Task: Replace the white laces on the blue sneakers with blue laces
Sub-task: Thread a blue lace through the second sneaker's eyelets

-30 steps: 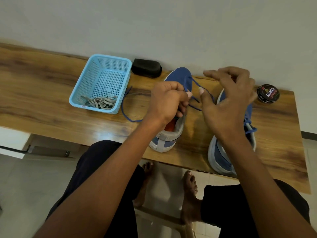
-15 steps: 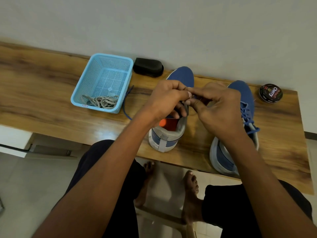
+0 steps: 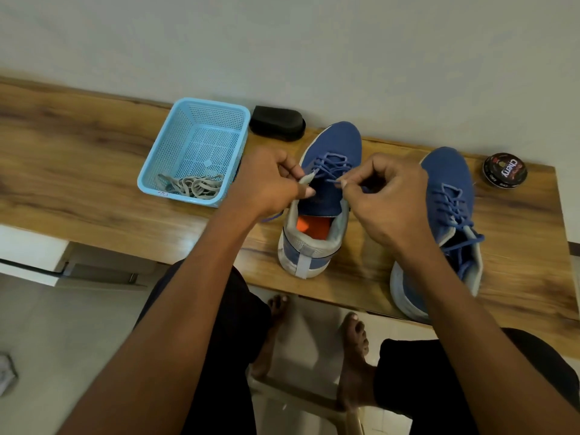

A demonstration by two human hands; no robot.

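Both hands have drawn apart since half a second ago, when they met knuckle to knuckle over the shoe's mouth; now the left hand [image 3: 266,183] sits at the left edge of the left sneaker [image 3: 323,196] and pinches the pale collar beside the tongue, while the right hand [image 3: 386,196] pinches the tip of the blue lace [image 3: 332,166] just above the top eyelet on its own side. That sneaker is laced in blue up the lower rows, so the step in hand looks like the last eyelets (the other tail trails out under the left wrist). The right sneaker [image 3: 448,215] stands just beside it, already laced in blue, and the white laces [image 3: 191,186] lie in the blue basket [image 3: 157,171] on the wooden bench [image 3: 78,171]. Next, I judge, the tip needs steering into the small hole while the left hand holds the collar steady, then pulling snug
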